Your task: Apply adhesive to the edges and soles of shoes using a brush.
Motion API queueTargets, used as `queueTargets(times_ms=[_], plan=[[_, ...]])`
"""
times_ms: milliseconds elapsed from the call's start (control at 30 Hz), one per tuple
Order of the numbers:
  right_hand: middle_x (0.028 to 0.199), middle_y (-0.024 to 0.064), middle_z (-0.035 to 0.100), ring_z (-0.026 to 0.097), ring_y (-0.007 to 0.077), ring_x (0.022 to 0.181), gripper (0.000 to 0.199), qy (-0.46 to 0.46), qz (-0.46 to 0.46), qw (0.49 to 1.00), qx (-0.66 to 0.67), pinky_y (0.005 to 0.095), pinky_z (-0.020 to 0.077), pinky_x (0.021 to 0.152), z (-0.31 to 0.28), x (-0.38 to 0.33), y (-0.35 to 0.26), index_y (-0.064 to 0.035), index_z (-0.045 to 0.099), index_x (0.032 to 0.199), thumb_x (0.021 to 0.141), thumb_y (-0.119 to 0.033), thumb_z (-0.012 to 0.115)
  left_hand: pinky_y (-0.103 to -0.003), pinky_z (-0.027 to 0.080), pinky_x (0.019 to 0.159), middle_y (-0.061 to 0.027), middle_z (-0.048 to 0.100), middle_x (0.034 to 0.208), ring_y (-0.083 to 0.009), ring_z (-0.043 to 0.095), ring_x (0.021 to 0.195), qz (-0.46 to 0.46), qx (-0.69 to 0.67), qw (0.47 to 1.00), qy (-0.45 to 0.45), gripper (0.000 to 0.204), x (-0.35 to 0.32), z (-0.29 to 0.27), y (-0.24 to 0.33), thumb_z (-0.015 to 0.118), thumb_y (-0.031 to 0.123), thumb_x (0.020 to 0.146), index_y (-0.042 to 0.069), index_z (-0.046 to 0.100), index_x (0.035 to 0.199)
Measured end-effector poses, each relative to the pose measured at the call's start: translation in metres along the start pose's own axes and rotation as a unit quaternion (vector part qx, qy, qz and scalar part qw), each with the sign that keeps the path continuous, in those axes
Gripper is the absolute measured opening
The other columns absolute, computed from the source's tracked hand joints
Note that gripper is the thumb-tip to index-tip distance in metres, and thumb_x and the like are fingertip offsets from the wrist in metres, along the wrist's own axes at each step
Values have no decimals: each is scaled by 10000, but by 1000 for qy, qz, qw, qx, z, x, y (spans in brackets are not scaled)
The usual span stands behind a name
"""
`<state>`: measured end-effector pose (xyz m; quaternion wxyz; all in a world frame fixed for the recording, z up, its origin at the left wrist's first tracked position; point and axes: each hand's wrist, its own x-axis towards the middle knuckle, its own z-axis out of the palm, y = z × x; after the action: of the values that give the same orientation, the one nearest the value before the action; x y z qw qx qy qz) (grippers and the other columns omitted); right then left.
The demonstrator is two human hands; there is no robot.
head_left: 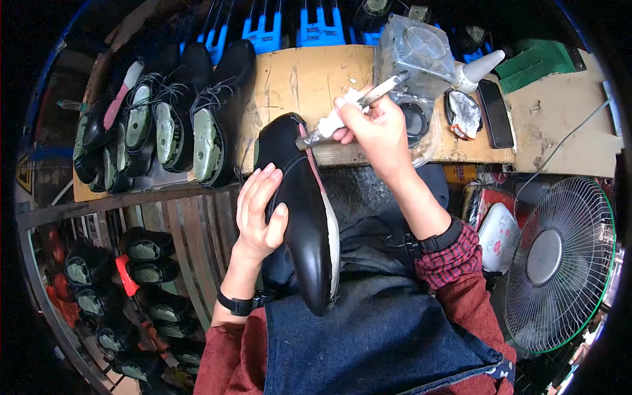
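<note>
A black leather shoe (pixel 301 227) is in front of me, heel end toward the bench and toe pointing down at my lap. A pale and pinkish strip runs along its lower edge. My left hand (pixel 260 214) holds the shoe by its left side, fingers and thumb against the leather. In my right hand (pixel 382 128) is a brush (pixel 312 139) with a white wrapping around its handle. Its dark, flat tip is at the edge strip near the heel. The fingers of this hand are closed around the handle.
Several black shoes on lasts (pixel 207 141) stand along the bench (pixel 296 76) at left. More sit on a rack (pixel 141 263) below. A clear plastic box (pixel 416 56), nozzle bottle (pixel 479 69), phone (pixel 496 113) and green sheet (pixel 536 62) lie at right. A fan (pixel 559 263) stands lower right.
</note>
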<state>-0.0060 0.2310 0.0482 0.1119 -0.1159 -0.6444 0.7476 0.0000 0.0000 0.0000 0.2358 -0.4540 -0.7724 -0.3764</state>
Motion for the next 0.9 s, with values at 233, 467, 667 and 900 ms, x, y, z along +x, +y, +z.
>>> queueTargets(times_ms=[233,467,667,900], plan=[[684,42,635,582,73,523,141,-10,67,997,-34,205,451,460,-2,-16,-7,-14,571,885,875,-138,638,-489,443,971,-195,583,1176,-365,577,1099,-39,-23,999,-12,420,-3,-1,1,507,75,775,-77,510,1166],[687,32,629,570,66,546,194,45,-2,995,-94,197,449,499,19,51,16,-27,598,849,875,-214,644,-496,445,966,-206,583,1165,-375,576,1094,-53,-25,998,-15,396,0,-2,4,502,75,780,-81,515,1144],[660,38,622,542,68,484,173,-29,73,990,-114,204,423,438,4,10,-4,-22,592,840,879,-189,622,-506,463,944,-232,580,1154,-398,586,1070,-6,6,1000,-8,389,4,0,3,513,7,736,-100,511,1111],[662,18,600,533,65,464,84,-34,93,995,-11,186,405,390,-6,-59,-46,-38,579,851,872,-106,622,-515,489,901,-219,584,1147,-407,590,1062,42,28,998,27,342,6,7,3,564,-31,767,-30,519,1106]])
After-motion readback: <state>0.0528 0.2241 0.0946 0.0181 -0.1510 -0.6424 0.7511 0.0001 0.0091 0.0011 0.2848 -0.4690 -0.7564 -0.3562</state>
